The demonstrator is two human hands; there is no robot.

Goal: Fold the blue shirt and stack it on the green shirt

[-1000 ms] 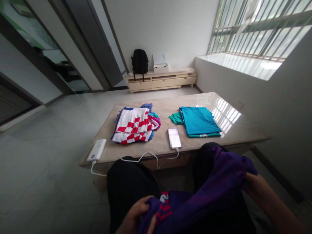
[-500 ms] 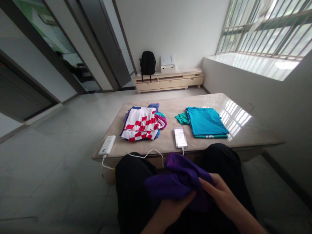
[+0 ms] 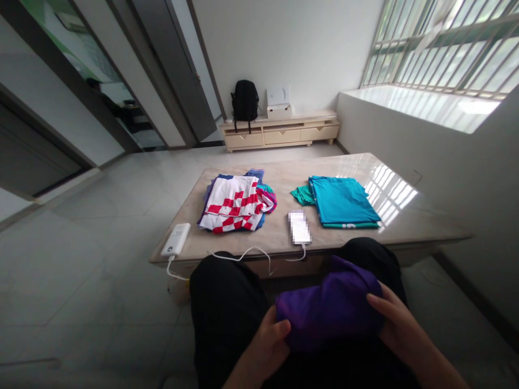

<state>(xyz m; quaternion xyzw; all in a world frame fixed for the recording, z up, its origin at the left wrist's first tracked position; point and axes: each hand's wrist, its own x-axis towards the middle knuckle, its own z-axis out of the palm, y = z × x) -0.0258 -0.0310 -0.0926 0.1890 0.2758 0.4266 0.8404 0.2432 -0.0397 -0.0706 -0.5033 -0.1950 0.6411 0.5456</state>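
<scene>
A bunched purple cloth garment [image 3: 330,308] is stretched between my two hands above my lap; its exact kind does not show. My left hand [image 3: 270,340] pinches its left end, thumb on top. At its right end my right hand [image 3: 391,310] grips the edge, with the fingers partly hidden behind the fabric. On the table in front lies a pile of clothes topped by a white shirt with red checks [image 3: 233,202]. To the right of that is a folded teal shirt [image 3: 344,200] on a stack, with a green cloth [image 3: 303,195] sticking out beside it.
A phone [image 3: 299,227] lies on the marble table [image 3: 279,189], with a white cable [image 3: 251,250] running from it. A white power bank [image 3: 176,239] sits at the table's left corner. Behind, a black backpack [image 3: 245,101] stands on a low cabinet [image 3: 281,138]. A person [image 3: 109,102] is visible through the left doorway.
My hands have moved apart, the left one to the left and the right one to the right. The purple garment has shifted right and is spread wider between them.
</scene>
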